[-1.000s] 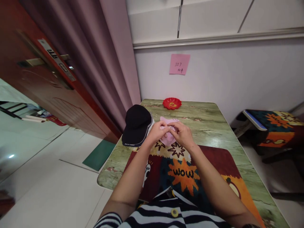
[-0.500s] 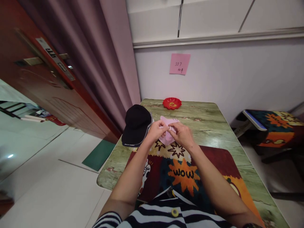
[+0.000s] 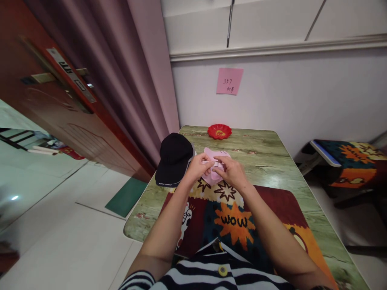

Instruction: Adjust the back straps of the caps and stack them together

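Observation:
A pink cap (image 3: pixel 208 177) lies on the table in front of me, partly covered by my hands. A small metal buckle (image 3: pixel 216 164) on its strap shows between my fingertips. My left hand (image 3: pixel 198 166) is closed in a pinch on the strap from the left side. From the right, my right hand (image 3: pixel 232 171) grips at the buckle with thumb and forefinger. A black cap (image 3: pixel 173 157) with a light edge sits just left of my left hand, its brim toward me.
A red scalloped dish (image 3: pixel 219 131) stands at the table's far edge. Under my forearms lies a colourful mat (image 3: pixel 234 221) marked "WOW". A pink note (image 3: pixel 229 81) is stuck on the wall. Left are a curtain (image 3: pixel 145 72) and a wooden door (image 3: pixel 90 133); a patterned seat (image 3: pixel 356 161) stands right.
My right fingers have shifted slightly and spread a little, so the metal buckle shows more clearly. The left hand, both caps and the dish have stayed where they were.

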`<state>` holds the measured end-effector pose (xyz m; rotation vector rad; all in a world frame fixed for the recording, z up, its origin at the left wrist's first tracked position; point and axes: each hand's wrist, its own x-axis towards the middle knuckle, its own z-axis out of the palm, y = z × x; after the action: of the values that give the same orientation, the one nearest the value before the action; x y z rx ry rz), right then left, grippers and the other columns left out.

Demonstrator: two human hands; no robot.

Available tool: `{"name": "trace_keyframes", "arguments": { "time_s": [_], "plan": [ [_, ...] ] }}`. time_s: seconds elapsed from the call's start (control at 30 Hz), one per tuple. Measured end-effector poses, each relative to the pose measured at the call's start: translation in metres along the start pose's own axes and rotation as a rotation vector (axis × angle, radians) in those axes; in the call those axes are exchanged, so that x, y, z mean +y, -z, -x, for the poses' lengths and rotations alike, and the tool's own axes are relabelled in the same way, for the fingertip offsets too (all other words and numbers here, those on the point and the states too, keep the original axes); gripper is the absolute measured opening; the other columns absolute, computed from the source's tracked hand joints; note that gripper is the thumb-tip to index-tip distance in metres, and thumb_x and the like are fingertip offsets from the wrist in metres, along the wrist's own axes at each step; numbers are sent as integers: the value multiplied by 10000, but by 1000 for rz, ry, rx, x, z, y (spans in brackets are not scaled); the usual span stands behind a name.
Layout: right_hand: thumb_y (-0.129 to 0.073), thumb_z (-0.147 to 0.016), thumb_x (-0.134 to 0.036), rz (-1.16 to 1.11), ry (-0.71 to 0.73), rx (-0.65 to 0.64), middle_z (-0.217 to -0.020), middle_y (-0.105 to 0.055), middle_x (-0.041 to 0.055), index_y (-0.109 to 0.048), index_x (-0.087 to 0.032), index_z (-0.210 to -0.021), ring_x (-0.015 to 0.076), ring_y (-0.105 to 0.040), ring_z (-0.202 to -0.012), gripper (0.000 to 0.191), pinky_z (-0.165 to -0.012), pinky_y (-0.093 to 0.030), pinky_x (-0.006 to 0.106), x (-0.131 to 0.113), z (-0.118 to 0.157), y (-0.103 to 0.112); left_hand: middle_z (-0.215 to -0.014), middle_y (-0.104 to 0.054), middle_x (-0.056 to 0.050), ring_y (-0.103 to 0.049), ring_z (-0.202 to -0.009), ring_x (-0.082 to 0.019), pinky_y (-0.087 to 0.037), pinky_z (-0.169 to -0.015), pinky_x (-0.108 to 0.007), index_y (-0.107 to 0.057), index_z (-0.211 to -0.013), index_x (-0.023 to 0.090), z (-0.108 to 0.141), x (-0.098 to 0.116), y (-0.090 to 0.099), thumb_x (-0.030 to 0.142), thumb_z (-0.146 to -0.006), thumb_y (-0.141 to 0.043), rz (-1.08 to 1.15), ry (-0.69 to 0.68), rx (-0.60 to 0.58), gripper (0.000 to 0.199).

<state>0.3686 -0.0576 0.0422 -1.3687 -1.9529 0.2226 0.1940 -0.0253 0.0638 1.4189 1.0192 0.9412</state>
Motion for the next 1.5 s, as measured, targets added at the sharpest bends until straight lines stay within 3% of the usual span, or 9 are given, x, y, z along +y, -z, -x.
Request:
{"name": "trace_keyframes", "arguments": {
  "time_s": [0.2,0.37,0.53,0.7,0.87,0.97,1.17,1.5],
  "plan": [
    [-661,-902,-329,19,2,16,-1037,-750,60,-725,-243,-1115,208,-677,-843,238,-728,-467,301,2,3,2,-563,-553,81,-493,-400,-84,-390,-415,-196,-531,-867,196,1,-2,-3,260,-693,-735,57,-29,28,275],
    [-636,-920,-367,74,-15,-6,-1073,-751,60,-725,-271,-1144,221,-686,-858,259,-711,-471,310,1,2,4,-616,-566,60,-498,-427,-80,-407,-437,-207,-559,-860,181,-2,-2,-4,270,-696,-720,26,-35,15,246],
    [-695,-864,-339,71,-92,-18,-1100,-754,58,-662,-271,-1273,250,-693,-916,416,-742,-481,333,8,4,12,-661,-588,36,-505,-477,-80,-421,-492,-211,-627,-874,157,-1,-2,1,260,-748,-671,-32,-52,-27,169],
    [-655,-882,-336,33,-134,-46,-1009,-762,31,-739,-261,-1018,215,-684,-816,177,-705,-456,311,16,6,18,-892,-690,-31,-615,-696,-138,-485,-649,-244,-701,-963,155,3,1,4,214,-714,-732,-294,-193,-22,257],
    [-592,-924,-312,4,-61,14,-1044,-748,54,-732,-244,-1070,215,-674,-864,214,-770,-471,321,18,4,17,-970,-720,-68,-652,-884,-194,-494,-832,-293,-750,-1004,176,4,1,0,219,-788,-731,-615,-407,62,222],
    [-579,-937,-303,2,-39,34,-1042,-739,60,-730,-239,-1078,219,-673,-879,216,-777,-478,321,18,4,17,-945,-732,-65,-664,-865,-185,-496,-831,-288,-761,-998,178,4,-1,-1,190,-829,-695,-651,-444,102,182],
    [-510,-979,-300,83,4,41,-1072,-716,67,-717,-247,-1116,227,-669,-928,254,-751,-479,315,17,9,18,-961,-747,-49,-677,-857,-184,-505,-821,-284,-765,-1000,196,4,-5,2,174,-782,-755,-630,-433,130,219],
    [-560,-960,-318,63,26,27,-1138,-724,63,-705,-259,-1163,221,-678,-948,257,-750,-494,311,7,8,11,-1008,-745,-55,-675,-905,-185,-499,-816,-282,-751,-1088,224,8,-5,-1,380,-878,-695,-761,-515,77,267]
  ]
}}
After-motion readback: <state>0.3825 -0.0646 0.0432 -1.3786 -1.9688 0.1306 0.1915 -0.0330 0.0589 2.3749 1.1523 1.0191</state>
